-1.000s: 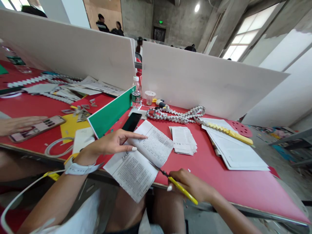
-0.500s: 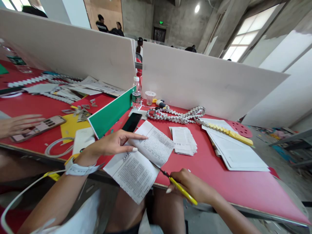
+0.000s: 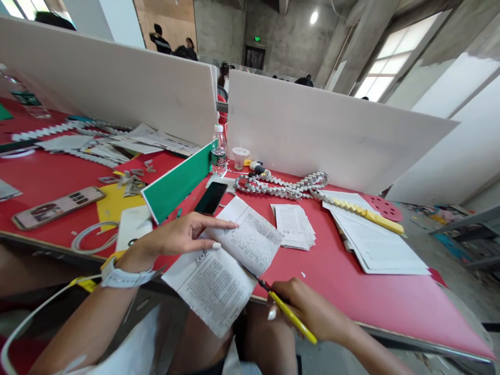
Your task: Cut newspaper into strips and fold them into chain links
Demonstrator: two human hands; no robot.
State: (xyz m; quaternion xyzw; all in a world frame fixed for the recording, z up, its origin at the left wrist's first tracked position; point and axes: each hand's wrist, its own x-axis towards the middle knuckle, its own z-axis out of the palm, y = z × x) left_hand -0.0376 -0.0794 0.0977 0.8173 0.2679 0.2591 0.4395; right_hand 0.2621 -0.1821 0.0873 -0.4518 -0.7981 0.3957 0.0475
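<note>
My left hand (image 3: pixel 187 234) lies over a printed sheet of paper (image 3: pixel 219 284), index finger and thumb stretched out and apart, pressing on it. A long slit divides the sheet into two flaps, and its near part hangs past the table edge above my lap. In my right hand (image 3: pixel 300 304) is a pair of scissors with yellow handles (image 3: pixel 291 315). Their dark blades point into the near end of the slit, with the tips hidden by the paper. Right of the sheet lies a stack of small cut papers (image 3: pixel 292 226).
A black phone (image 3: pixel 211 198), water bottle (image 3: pixel 219 156) and plastic cup (image 3: pixel 240 158) stand or lie behind the sheet. Folded paper chains (image 3: pixel 281 185) rest near the white partition (image 3: pixel 312 125). White sheets (image 3: pixel 386 250) lie right. A green divider (image 3: pixel 179 182) and another phone (image 3: pixel 58 207) are left.
My right hand and the scissors have shifted slightly down, and the paper has moved a little. A neighbouring person's hand has left the phone on the left.
</note>
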